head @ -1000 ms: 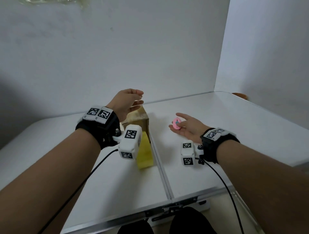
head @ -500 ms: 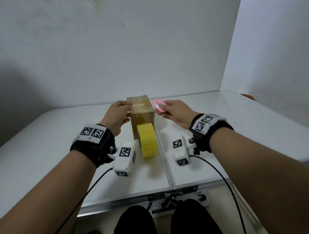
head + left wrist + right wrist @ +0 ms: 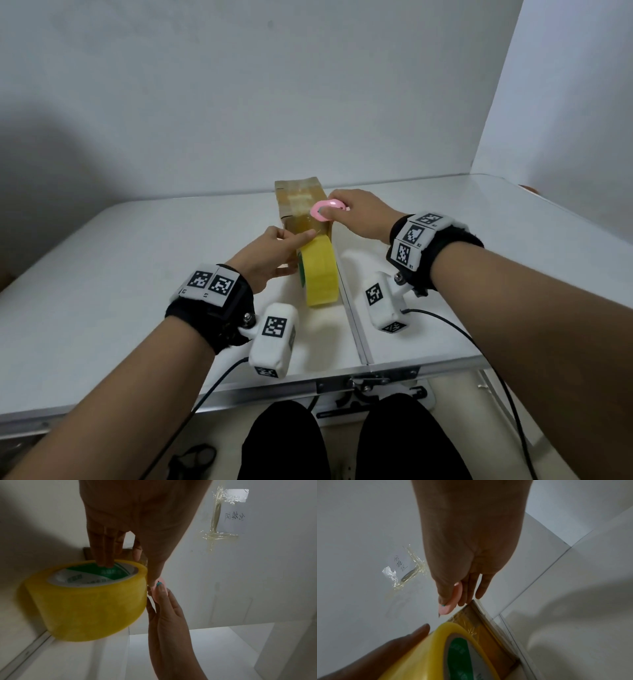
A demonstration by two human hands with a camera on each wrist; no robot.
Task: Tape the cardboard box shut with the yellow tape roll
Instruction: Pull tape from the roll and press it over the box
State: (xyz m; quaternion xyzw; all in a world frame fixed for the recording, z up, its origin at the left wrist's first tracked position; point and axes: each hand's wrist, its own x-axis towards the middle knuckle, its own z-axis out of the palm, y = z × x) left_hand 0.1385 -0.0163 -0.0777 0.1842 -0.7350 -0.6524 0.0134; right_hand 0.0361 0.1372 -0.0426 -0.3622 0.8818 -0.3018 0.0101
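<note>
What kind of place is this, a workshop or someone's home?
Probably a staged recording booth, not a home: a white folding table boxed in by plain white panels, a handwritten note taped up, and marker-covered wrist cameras on the person.

Yellow tape, brown box, pink cutter on a white worktop

The tape roll [image 3: 320, 274] was bright yellow with a green and white ring inside. The cardboard box [image 3: 301, 202] was brown with shiny see-through strips. The small cutter [image 3: 325, 208] was pink. The worktop [image 3: 120, 274] was white. The wrist bands [image 3: 212, 284] were black, with black-and-white square patterns.
</note>
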